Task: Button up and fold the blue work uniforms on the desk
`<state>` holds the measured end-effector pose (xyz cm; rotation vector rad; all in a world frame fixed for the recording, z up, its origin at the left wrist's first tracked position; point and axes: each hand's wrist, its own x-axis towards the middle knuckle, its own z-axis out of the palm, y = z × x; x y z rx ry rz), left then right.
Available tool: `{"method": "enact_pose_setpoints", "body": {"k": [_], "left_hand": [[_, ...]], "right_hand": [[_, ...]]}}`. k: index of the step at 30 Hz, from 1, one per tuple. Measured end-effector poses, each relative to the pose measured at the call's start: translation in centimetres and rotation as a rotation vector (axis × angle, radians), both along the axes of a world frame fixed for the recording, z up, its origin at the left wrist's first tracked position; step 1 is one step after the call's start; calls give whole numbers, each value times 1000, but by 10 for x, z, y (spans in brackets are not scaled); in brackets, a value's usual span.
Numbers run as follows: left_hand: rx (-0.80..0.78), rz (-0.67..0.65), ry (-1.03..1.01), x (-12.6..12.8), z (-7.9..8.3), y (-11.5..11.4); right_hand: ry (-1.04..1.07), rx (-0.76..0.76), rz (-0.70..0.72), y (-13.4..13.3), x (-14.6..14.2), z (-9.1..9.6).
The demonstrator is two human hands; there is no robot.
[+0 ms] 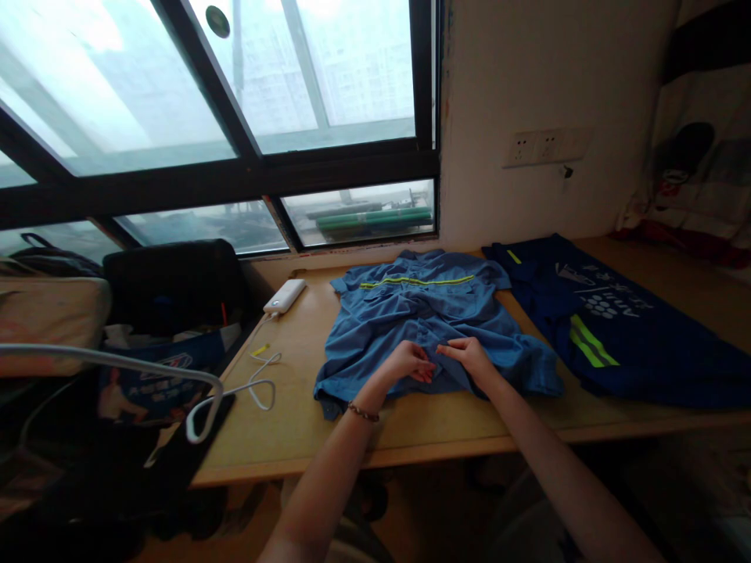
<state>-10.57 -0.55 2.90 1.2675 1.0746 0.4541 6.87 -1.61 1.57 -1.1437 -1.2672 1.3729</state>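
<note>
A light blue work shirt [387, 320] with a yellow reflective stripe across its chest lies front up on the table, its cloth wrinkled and its collar away from me. My left hand [407, 361], with a beaded bracelet at the wrist, is at the lower front opening. Its fingers are curled in at the cloth, and the exact grip is partly hidden. Just to the right, my right hand [469, 357] pinches the other front edge between thumb and fingers. A small gap separates the two hands.
A dark blue garment [657, 336] with reflective strips and white print lies at the right. On the left are a white power bank [285, 295] and its cable [256, 383]. Beyond the table edge [282, 471] stand a black chair [176, 281] and bags. A window is behind.
</note>
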Motion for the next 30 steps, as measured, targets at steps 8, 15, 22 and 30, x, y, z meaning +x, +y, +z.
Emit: {"method": "enact_pose_setpoints", "body": {"k": [8,15,22,30], "left_hand": [[-203,119,-113,-6,5,3],[-188,179,-145,-9,3,6],[-192,210,-160,-10,6,6],[-183,214,-163,-10,5,7]], "right_hand": [[-221,119,129,1,-3,-4],[-303,117,1,3,-6,-11],[-71,-38,28,3,-6,-8],[3,-78,15,5,-8,-12]]}}
